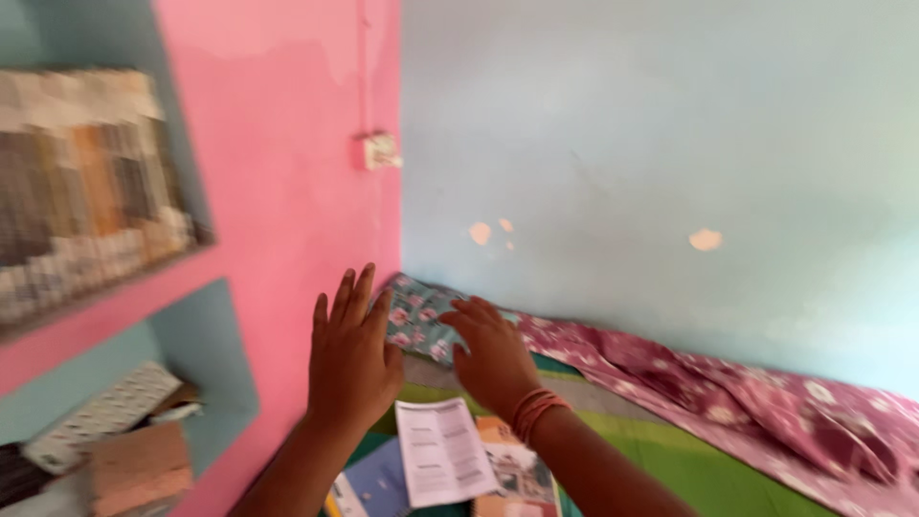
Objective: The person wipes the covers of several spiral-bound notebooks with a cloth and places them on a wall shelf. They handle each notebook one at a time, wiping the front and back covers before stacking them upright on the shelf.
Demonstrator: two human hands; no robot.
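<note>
My left hand (350, 356) is raised with fingers spread, empty, close to the pink wall (287, 191). To its right, my right hand (492, 356), with red threads at the wrist, hovers palm down and empty over the near end of a teal flowered pillow (417, 319) in the bed's corner. Below both hands lie a white printed leaflet (440, 450), a blue booklet (378, 483) and an orange one (517, 469) on the green bedsheet (689, 460).
A pink flowered blanket (728, 393) is bunched along the pale blue wall (651, 153). Recessed shelves at left hold blurred items (86, 191), a white pill strip (100, 416) and a brown box (142, 467). A switch box (379, 150) sits in the wall corner.
</note>
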